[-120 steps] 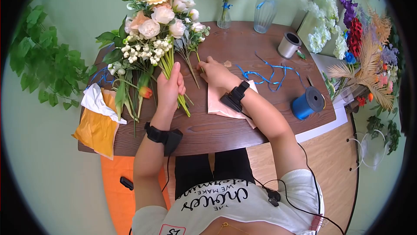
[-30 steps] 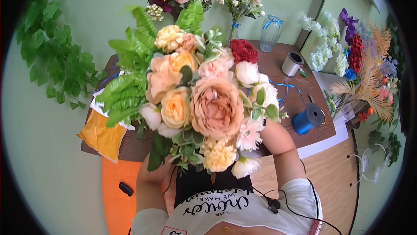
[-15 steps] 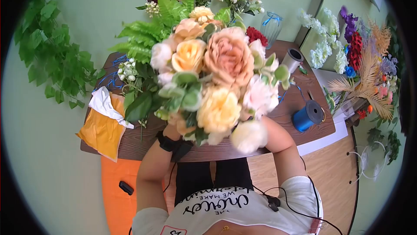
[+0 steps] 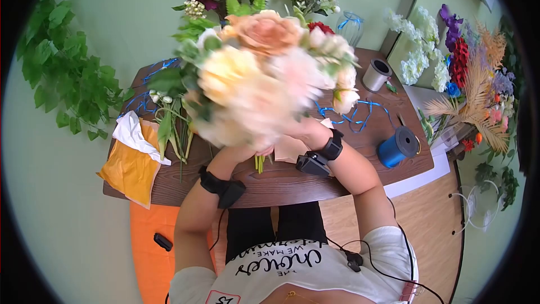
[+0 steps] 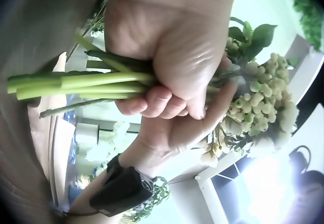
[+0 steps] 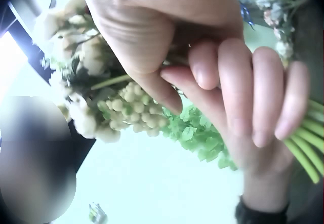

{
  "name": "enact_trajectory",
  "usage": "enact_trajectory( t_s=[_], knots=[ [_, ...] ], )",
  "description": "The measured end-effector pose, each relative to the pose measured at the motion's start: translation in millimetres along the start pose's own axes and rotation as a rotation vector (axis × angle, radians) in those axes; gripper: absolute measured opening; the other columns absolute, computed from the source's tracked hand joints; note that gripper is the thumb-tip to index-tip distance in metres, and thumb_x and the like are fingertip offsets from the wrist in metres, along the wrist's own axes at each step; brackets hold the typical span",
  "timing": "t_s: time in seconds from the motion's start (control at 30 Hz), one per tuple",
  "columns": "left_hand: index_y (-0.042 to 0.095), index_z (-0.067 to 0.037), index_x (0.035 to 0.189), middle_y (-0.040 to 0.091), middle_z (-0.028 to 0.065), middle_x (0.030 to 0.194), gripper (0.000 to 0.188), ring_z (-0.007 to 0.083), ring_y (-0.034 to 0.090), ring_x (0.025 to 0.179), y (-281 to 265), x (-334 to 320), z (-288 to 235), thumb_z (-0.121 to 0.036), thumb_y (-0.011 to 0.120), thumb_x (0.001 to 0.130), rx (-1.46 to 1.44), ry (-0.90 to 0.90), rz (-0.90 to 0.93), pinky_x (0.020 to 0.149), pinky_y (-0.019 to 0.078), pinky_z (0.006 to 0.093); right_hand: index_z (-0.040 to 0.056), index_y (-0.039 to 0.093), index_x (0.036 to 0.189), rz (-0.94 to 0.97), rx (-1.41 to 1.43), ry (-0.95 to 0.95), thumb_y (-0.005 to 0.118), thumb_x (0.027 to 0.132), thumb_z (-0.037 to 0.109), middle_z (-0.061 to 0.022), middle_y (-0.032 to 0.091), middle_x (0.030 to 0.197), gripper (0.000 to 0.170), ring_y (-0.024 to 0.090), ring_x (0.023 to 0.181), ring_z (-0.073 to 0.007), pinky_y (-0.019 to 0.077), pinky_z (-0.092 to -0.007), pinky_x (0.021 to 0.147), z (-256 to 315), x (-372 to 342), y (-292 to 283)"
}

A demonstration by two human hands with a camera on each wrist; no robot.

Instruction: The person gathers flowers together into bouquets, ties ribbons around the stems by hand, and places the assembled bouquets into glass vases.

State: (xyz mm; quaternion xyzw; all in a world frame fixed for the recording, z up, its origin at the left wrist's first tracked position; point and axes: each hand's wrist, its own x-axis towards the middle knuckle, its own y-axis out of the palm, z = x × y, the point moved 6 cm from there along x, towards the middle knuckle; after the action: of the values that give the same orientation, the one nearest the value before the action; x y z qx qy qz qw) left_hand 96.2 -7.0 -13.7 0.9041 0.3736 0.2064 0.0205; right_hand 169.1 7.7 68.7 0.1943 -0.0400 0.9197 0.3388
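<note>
A large bouquet of artificial flowers, with peach, cream and pale pink blooms, is held up over the table, blurred in the head view. My left hand grips its green stems, whose ends stick out below the fist. Beside it, my right hand curls its fingers around the bouquet near the base of the flower heads, overlapping the left hand. White berry sprigs show just above the two thumbs. In the head view the blooms hide most of both hands.
On the wooden table lie a yellow-and-white wrapper, loose stems, pink paper and tangled blue ribbon. A blue spool, a silver spool and a glass vase stand right and back.
The left hand lifted the bouquet off the tabletop and tilted its blooms toward the head camera; the right hand left the table and joined on it. Lately the bouquet has swung and its stems show below.
</note>
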Motion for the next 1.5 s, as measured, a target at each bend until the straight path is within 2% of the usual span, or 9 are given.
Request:
enact_trajectory(
  t_s=[0.1, 0.2, 0.53, 0.87, 0.97, 1.07, 1.13, 1.3, 1.5],
  knots=[
    [0.04, -0.011, 0.067, 0.036, -0.0019, 0.046, 0.041, 0.0101, 0.033, 0.039, 10.2, 1.5, -9.2, -0.034, 0.04, 0.101, -0.182, -0.073, 0.043, 0.042, 0.0308, 0.0242, 0.0003, 0.063, 0.103, -0.027, 0.014, 0.362, 0.073, 0.077, 0.009, -0.0054, 0.066, 0.098, 0.029, 0.06, 0.087, -0.0104, 0.0486, -0.0249, 0.077, -9.0, 1.9, 5.4],
    [0.04, -0.01, 0.07, 0.035, -0.0012, 0.048, 0.035, 0.0086, 0.033, 0.04, 11.3, -1.1, -8.2, -0.028, 0.043, 0.1, -0.282, -0.11, 0.046, 0.042, 0.0322, 0.0234, -0.0013, 0.061, 0.107, -0.059, 0.044, 0.419, 0.074, 0.076, 0.004, -0.0068, 0.066, 0.098, 0.035, 0.061, 0.088, -0.0119, 0.0494, -0.0261, 0.077, -10.7, 2.6, 5.1],
    [0.039, -0.011, 0.076, 0.038, 0.0001, 0.049, 0.04, 0.0095, 0.036, 0.038, 4.5, -1.1, -5.9, -0.044, 0.039, 0.099, -0.203, -0.209, 0.039, 0.039, 0.032, 0.0242, -0.0003, 0.052, 0.07, -0.034, -0.054, 0.265, 0.053, 0.087, 0.009, -0.0099, 0.063, 0.072, 0.019, 0.064, 0.072, -0.0178, 0.05, -0.0277, 0.065, -17.8, 12.7, 4.7],
    [0.059, -0.004, 0.079, 0.057, 0.0035, 0.063, 0.012, 0.014, 0.058, 0.053, -10.2, -0.7, -4.7, -0.012, 0.06, 0.088, 0.109, -0.18, -0.267, 0.051, 0.0504, 0.0276, -0.0004, 0.059, 0.075, -0.214, -0.216, 0.198, 0.048, 0.087, 0.009, -0.0079, 0.065, 0.072, 0.018, 0.063, 0.063, -0.0167, 0.0507, -0.0283, 0.05, -29.4, 10.7, -7.9],
    [0.061, -0.003, 0.083, 0.061, 0.0046, 0.065, 0.011, 0.0119, 0.06, 0.056, -18.1, 3.2, -5.5, -0.012, 0.068, 0.082, 0.224, -0.144, -0.323, 0.05, 0.0471, 0.0248, -0.0013, 0.063, 0.085, -0.277, -0.275, 0.353, 0.046, 0.089, 0.011, -0.0075, 0.066, 0.076, 0.021, 0.059, 0.049, -0.0157, 0.045, -0.0265, 0.032, -21.8, 6.1, -9.0],
    [0.061, -0.004, 0.083, 0.06, 0.0038, 0.063, 0.015, 0.0105, 0.058, 0.055, -14.8, -2.7, -12.7, -0.018, 0.067, 0.082, 0.451, -0.178, -0.484, 0.05, 0.0451, 0.0252, -0.0002, 0.064, 0.087, -0.299, -0.515, 0.165, 0.046, 0.09, 0.014, -0.0074, 0.066, 0.077, 0.023, 0.058, 0.048, -0.0165, 0.0448, -0.0262, 0.033, -2.5, 0.5, -4.2],
    [0.061, -0.007, 0.085, 0.06, 0.0027, 0.067, 0.019, 0.0097, 0.058, 0.061, -30.9, -16.6, 9.6, -0.026, 0.059, 0.086, 0.611, -0.443, -0.566, 0.056, 0.0456, 0.0271, 0.0, 0.064, 0.087, -0.255, -0.646, 0.048, 0.046, 0.09, 0.014, -0.0074, 0.066, 0.076, 0.023, 0.059, 0.048, -0.0166, 0.045, -0.0264, 0.033, 1.4, -7.2, -2.6],
    [0.054, -0.006, 0.12, 0.056, 0.0137, 0.121, 0.031, 0.0237, 0.052, 0.11, -50.0, -26.6, 53.3, -0.019, 0.049, 0.093, 0.808, 0.068, -0.332, 0.099, 0.0389, 0.0347, 0.0006, 0.064, 0.088, -0.168, -0.762, -0.074, 0.047, 0.09, 0.015, -0.0077, 0.066, 0.076, 0.022, 0.059, 0.049, -0.0168, 0.0454, -0.0269, 0.035, 1.0, -17.6, 2.4],
    [0.049, -0.004, 0.126, 0.053, 0.0137, 0.127, 0.039, 0.0249, 0.049, 0.115, -70.6, -43.7, 81.4, -0.023, 0.053, 0.092, 0.861, -0.056, -0.376, 0.102, 0.0374, 0.037, 0.0012, 0.064, 0.088, -0.143, -0.738, -0.085, 0.047, 0.09, 0.015, -0.0079, 0.066, 0.076, 0.022, 0.059, 0.051, -0.017, 0.046, -0.0274, 0.038, -7.8, -20.6, 5.6]
  ],
)
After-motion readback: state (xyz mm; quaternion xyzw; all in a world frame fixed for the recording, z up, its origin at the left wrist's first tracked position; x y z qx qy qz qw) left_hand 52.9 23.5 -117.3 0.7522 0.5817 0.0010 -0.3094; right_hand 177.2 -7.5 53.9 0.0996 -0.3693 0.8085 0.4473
